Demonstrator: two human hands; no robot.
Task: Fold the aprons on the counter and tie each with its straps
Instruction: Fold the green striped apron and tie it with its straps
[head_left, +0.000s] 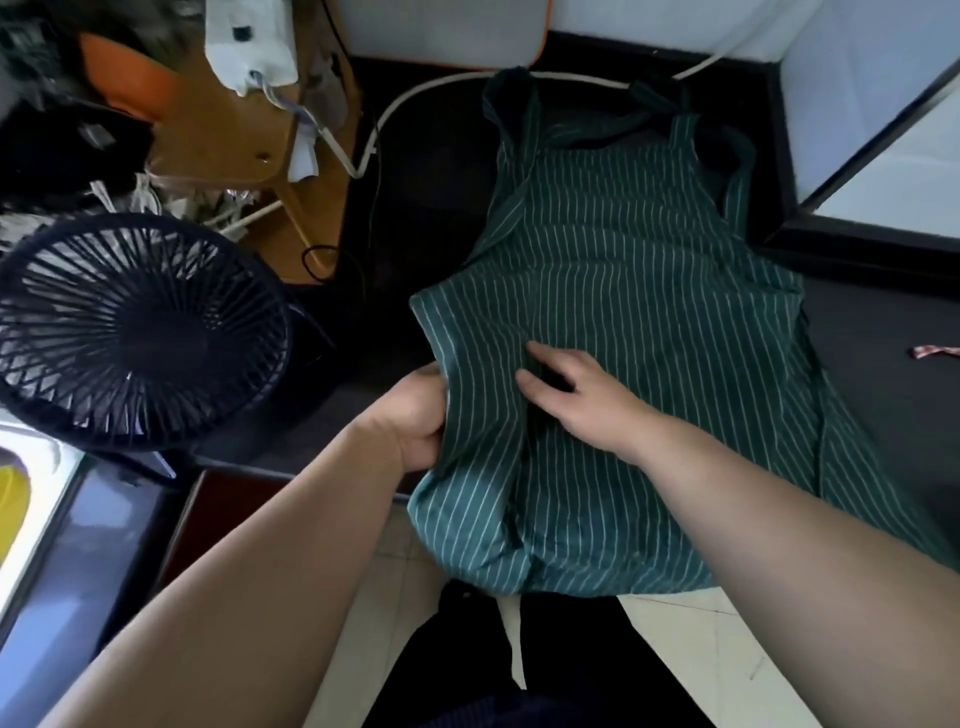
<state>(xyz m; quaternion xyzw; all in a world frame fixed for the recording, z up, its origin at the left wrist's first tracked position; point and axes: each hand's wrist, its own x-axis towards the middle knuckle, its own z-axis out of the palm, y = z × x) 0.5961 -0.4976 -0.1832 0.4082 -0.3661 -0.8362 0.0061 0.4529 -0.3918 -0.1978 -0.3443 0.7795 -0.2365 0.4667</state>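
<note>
A dark green apron with thin white stripes lies spread on the black counter, bib and neck straps at the far end, hem hanging over the near edge. My left hand grips the apron's left edge, fingers tucked under the cloth. My right hand rests on the middle of the apron with fingers and thumb pinching a fold of fabric. A pale strap dangles below the hem.
A black desk fan stands left of the counter. Behind it are a wooden stool, cables and clutter. A white hose curves along the counter's back. A small reddish scrap lies at the right. White walls enclose the far right corner.
</note>
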